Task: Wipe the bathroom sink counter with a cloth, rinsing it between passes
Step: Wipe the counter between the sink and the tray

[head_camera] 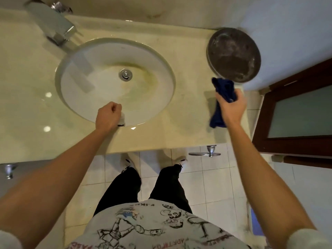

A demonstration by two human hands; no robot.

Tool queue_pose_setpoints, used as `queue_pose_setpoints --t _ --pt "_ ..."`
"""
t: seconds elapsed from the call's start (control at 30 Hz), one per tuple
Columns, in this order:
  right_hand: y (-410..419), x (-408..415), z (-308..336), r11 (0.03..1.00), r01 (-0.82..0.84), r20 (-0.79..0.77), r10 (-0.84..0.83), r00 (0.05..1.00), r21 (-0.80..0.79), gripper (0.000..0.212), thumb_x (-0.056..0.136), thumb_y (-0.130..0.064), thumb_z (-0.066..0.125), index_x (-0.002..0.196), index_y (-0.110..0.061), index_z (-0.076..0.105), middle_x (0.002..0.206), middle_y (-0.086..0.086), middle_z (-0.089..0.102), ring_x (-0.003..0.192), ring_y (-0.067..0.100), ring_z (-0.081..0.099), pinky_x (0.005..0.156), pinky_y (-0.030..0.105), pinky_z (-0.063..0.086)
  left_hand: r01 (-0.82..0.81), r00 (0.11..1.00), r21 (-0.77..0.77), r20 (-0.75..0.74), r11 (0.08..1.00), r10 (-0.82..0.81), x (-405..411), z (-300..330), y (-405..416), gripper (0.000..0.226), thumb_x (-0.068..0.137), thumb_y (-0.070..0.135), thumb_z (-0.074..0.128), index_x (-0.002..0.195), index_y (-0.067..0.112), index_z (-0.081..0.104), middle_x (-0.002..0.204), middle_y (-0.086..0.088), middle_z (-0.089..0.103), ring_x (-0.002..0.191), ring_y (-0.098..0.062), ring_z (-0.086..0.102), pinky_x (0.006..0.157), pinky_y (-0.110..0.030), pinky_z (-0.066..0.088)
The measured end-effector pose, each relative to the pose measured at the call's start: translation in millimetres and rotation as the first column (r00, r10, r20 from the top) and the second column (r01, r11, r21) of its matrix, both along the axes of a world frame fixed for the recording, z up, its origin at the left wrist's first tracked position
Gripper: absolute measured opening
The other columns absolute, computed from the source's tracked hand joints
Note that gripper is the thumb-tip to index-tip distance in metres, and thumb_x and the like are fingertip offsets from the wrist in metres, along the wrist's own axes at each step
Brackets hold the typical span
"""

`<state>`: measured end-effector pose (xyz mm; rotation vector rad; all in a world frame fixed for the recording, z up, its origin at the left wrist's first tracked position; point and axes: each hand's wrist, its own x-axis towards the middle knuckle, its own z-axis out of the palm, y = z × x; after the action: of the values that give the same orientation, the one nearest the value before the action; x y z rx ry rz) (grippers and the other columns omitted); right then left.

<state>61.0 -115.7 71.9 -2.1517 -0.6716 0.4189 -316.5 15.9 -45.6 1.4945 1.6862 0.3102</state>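
Sink sunk in counter, tap behind it at my far left. Pan on counter right of sink, near wall. My left hand over sink's near rim. My right hand with cloth above counter, just before pan. Door further right

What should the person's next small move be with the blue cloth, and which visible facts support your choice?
Probably lower the blue cloth onto the counter right of the basin and start a pass. The right hand grips it bunched in the air beside the round metal tray; the left hand rests curled at the basin's near rim.
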Motion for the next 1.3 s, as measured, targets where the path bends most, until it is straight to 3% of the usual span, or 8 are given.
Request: queue_pose_setpoints --t 0.2,0.33,0.57,0.8,0.97,1.1,1.17,1.3 --pt "-62 66 -13 0.917 0.108 0.226 -0.02 0.974 -0.384 0.041 0.086 -0.039 0.075 0.114 -0.011 0.066 0.103 0.014 0.072 0.092 0.034 0.067 0.073 0.035 0.047 -0.058 0.998 -0.047 -0.015 0.997 0.057 4 6 -3 0.041 0.091 0.048 0.045 0.089 0.018 0.072 0.081 0.001 0.073 0.082 -0.023 0.07 0.086 -0.042 0.058" --pt "-80 47 -42 0.9 0.07 0.244 0.041 0.969 -0.43 0.037 0.083 -0.037 0.073 0.109 -0.014 0.059 0.096 0.014 0.072 0.086 0.039 0.067 0.074 0.042 0.053 -0.011 0.997 -0.053 -0.079 0.999 0.007 7 9 -7 0.044 0.092 0.051 0.042 0.086 0.02 0.073 0.081 0.002 0.074 0.08 -0.023 0.07 0.084 -0.042 0.058" --pt "-43 -73 -65 0.924 0.058 0.207 0.022 0.978 -0.377 0.031 0.084 -0.036 0.07 0.106 -0.02 0.054 0.089 0.002 0.071 0.071 0.027 0.062 0.07 0.032 0.044 -0.063 0.998 -0.12 -0.005 0.991 0.063 8 14 -2 0.052 0.097 0.056 0.036 0.079 0.024 0.072 0.075 0.004 0.074 0.077 -0.019 0.071 0.085 -0.04 0.056" --pt "15 -246 -72 0.957 0.01 0.094 0.018 0.995 -0.29 0.029 0.081 -0.032 0.073 0.102 -0.024 0.054 0.081 -0.006 0.066 0.066 0.021 0.056 0.065 0.028 0.032 -0.26 0.901 -0.299 0.266 0.918 0.342 -2 16 26 0.053 0.102 0.049 0.039 0.081 0.015 0.073 0.076 -0.001 0.073 0.066 -0.016 0.067 0.075 -0.034 0.056" --pt "62 -343 -69 0.982 -0.094 -0.06 0.085 0.995 -0.167 0.032 0.081 -0.033 0.077 0.102 -0.023 0.055 0.075 -0.007 0.066 0.063 0.017 0.057 0.06 0.027 0.034 -0.351 0.872 -0.215 0.279 0.911 0.402 -36 21 48 0.055 0.103 0.05 0.032 0.082 0.02 0.073 0.085 0.003 0.074 0.079 -0.014 0.068 0.085 -0.036 0.054" --pt "101 -351 -60 0.991 -0.135 -0.399 0.123 0.909 0.0 0.024 0.089 -0.03 0.075 0.097 -0.017 0.057 0.075 -0.008 0.063 0.069 0.016 0.062 0.064 0.038 0.054 -0.513 0.776 -0.208 0.304 0.833 0.553 -63 24 61 0.056 0.103 0.05 0.033 0.081 0.017 0.073 0.084 -0.002 0.075 0.078 -0.018 0.069 0.091 -0.042 0.057" --pt "111 -325 -49 0.992 -0.083 -0.584 0.126 0.802 0.099 0.02 0.091 -0.023 0.076 0.103 -0.017 0.06 0.089 -0.006 0.069 0.079 0.011 0.066 0.07 0.03 0.058 -0.538 0.774 -0.167 0.29 0.826 0.563 -63 27 58 0.053 0.104 0.045 0.034 0.086 0.014 0.073 0.088 -0.003 0.074 0.079 -0.017 0.067 0.091 -0.041 0.057" --pt "110 -232 -27 0.973 0.038 -0.558 0.098 0.824 0.228 0.04 0.091 -0.015 0.077 0.127 -0.007 0.061 0.118 0.006 0.071 0.099 0.013 0.07 0.083 0.024 0.058 -0.347 0.907 -0.034 0.241 0.937 0.344 -36 30 30 0.042 0.105 0.038 0.041 0.093 0.013 0.072 0.093 -0.003 0.073 0.09 -0.023 0.067 0.087 -0.037 0.051"
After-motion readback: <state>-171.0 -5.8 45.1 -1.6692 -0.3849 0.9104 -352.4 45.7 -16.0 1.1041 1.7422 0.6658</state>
